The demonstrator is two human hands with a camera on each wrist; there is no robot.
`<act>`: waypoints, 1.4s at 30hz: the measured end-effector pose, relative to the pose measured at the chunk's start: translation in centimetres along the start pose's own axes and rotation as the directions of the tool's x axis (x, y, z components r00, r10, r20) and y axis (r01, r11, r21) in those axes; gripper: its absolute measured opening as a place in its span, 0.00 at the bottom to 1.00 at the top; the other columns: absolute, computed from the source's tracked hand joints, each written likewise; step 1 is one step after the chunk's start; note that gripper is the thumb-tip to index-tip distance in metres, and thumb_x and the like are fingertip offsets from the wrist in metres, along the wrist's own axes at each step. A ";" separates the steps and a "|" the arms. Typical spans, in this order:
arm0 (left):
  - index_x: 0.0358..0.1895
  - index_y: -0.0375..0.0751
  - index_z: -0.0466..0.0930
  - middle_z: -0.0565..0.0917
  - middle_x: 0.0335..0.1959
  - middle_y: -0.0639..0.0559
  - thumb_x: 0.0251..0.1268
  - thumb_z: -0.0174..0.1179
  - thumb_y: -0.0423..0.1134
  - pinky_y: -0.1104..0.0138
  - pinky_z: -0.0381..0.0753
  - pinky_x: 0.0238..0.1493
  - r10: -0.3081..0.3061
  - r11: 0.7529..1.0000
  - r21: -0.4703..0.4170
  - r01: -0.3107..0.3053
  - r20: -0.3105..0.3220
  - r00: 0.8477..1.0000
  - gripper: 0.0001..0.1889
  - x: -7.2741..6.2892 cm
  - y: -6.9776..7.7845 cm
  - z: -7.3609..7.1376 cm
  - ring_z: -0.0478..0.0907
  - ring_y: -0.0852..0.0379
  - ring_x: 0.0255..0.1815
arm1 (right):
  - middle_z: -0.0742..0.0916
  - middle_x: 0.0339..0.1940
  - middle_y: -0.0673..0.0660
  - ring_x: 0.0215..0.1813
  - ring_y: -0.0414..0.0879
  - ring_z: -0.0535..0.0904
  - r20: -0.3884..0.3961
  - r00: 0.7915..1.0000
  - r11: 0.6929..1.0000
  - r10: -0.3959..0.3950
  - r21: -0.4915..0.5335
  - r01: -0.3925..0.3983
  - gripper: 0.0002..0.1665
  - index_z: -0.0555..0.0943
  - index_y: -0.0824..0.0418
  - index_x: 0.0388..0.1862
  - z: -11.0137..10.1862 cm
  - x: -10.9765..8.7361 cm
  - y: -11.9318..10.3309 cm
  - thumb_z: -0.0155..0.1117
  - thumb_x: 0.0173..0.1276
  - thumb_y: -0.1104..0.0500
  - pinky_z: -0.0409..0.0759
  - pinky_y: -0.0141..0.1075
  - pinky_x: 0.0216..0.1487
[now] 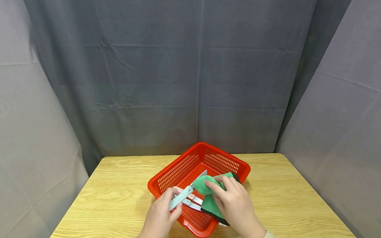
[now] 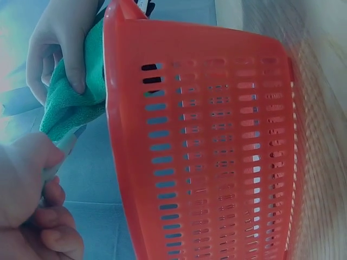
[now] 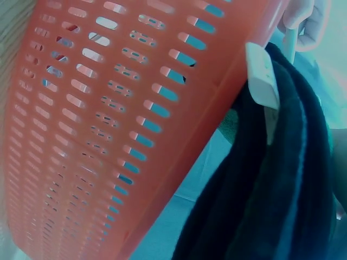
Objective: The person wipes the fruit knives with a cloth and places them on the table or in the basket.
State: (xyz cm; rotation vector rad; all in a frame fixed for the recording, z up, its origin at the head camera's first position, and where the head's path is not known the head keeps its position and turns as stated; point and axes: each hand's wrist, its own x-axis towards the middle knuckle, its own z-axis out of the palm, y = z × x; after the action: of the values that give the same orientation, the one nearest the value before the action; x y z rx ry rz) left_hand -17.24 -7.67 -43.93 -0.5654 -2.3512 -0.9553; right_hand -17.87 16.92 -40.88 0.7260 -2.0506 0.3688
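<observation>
My left hand (image 1: pixel 160 213) grips the mint-green handle of a knife (image 1: pixel 182 197), fingers on one side and thumb on the other. The knife points up and to the right over the basket, a rivet showing where blade meets handle. In my right hand (image 1: pixel 236 201) is a green cloth (image 1: pixel 212 205) with black edging, pinched around the blade so that only its tip shows beyond. Below, inside the red basket (image 1: pixel 244 168), lie a pink-handled knife (image 1: pixel 191 196) and a pale blue-handled knife (image 1: pixel 194 207), both partly covered by my left hand and the cloth.
The basket has slotted walls and stands at an angle on a light wooden table (image 1: pixel 119 185). Grey curtains (image 1: pixel 148 82) hang behind the table and along both sides. A white tag (image 3: pixel 262 76) hangs from the cloth's black edge near the rim.
</observation>
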 end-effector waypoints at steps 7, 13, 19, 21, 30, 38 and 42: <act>0.47 0.49 0.77 0.73 0.28 0.66 0.53 0.73 0.32 0.73 0.67 0.29 0.021 0.999 0.034 -0.021 -0.001 1.000 0.20 0.1 0.2 -0.1 0.65 0.70 0.27 | 0.86 0.45 0.51 0.39 0.46 0.79 0.032 0.999 1.000 0.002 0.002 -0.002 0.22 0.86 0.46 0.54 0.0 -0.1 -0.1 0.42 0.84 0.49 0.79 0.38 0.33; 0.47 0.48 0.77 0.70 0.27 0.66 0.51 0.74 0.32 0.75 0.65 0.29 0.103 0.993 0.064 -0.101 -0.033 0.994 0.21 0.1 -0.2 0.1 0.64 0.71 0.28 | 0.86 0.46 0.51 0.41 0.47 0.79 0.053 0.998 1.000 0.027 0.001 -0.027 0.22 0.86 0.46 0.55 -0.1 -0.2 -0.1 0.70 0.62 0.62 0.80 0.40 0.34; 0.47 0.46 0.77 0.68 0.27 0.66 0.49 0.74 0.32 0.78 0.64 0.29 0.171 0.983 0.077 -0.166 -0.066 0.983 0.21 0.1 -0.5 0.1 0.63 0.72 0.28 | 0.86 0.45 0.53 0.40 0.48 0.80 0.018 0.998 0.999 0.052 -0.014 -0.052 0.29 0.86 0.47 0.55 -0.1 -0.1 -0.1 0.77 0.53 0.65 0.81 0.42 0.35; 0.47 0.46 0.78 0.69 0.27 0.66 0.49 0.74 0.32 0.78 0.64 0.29 0.173 0.983 0.071 -0.168 -0.070 0.982 0.21 0.1 -0.4 0.1 0.63 0.72 0.28 | 0.86 0.45 0.53 0.40 0.49 0.80 0.000 0.998 0.998 0.059 -0.024 -0.059 0.31 0.87 0.47 0.55 -0.1 -0.1 -0.1 0.79 0.50 0.67 0.81 0.43 0.35; 0.47 0.45 0.78 0.68 0.25 0.64 0.48 0.73 0.32 0.80 0.62 0.29 0.176 0.983 0.061 -0.171 -0.081 0.981 0.21 0.0 -0.3 0.0 0.62 0.73 0.27 | 0.86 0.44 0.54 0.39 0.50 0.81 -0.047 0.992 0.992 0.113 -0.050 -0.116 0.32 0.87 0.47 0.53 -0.3 -0.1 0.2 0.80 0.49 0.69 0.81 0.45 0.34; 0.46 0.45 0.78 0.71 0.27 0.66 0.47 0.74 0.32 0.80 0.64 0.29 0.180 0.983 0.057 -0.175 -0.099 0.979 0.21 -0.1 -0.4 0.1 0.63 0.74 0.28 | 0.86 0.44 0.57 0.38 0.52 0.79 -0.094 0.982 0.981 0.162 -0.093 -0.170 0.33 0.88 0.50 0.53 -0.3 -0.1 0.6 0.81 0.46 0.70 0.81 0.45 0.35; 0.49 0.48 0.78 0.72 0.28 0.66 0.53 0.74 0.32 0.77 0.65 0.28 0.102 0.994 0.032 -0.100 -0.070 0.992 0.21 -0.2 -0.1 0.1 0.64 0.72 0.28 | 0.87 0.44 0.57 0.37 0.54 0.79 -0.109 0.974 0.974 0.199 -0.092 -0.209 0.30 0.88 0.50 0.53 -0.5 -0.2 0.7 0.79 0.49 0.69 0.81 0.47 0.36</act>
State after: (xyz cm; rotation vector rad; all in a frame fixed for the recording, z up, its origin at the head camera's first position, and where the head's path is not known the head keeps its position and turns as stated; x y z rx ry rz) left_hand -17.15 -7.65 -44.16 -0.6222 -2.2475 -0.8802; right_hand -17.95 17.80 -40.79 0.4267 -2.0383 0.4036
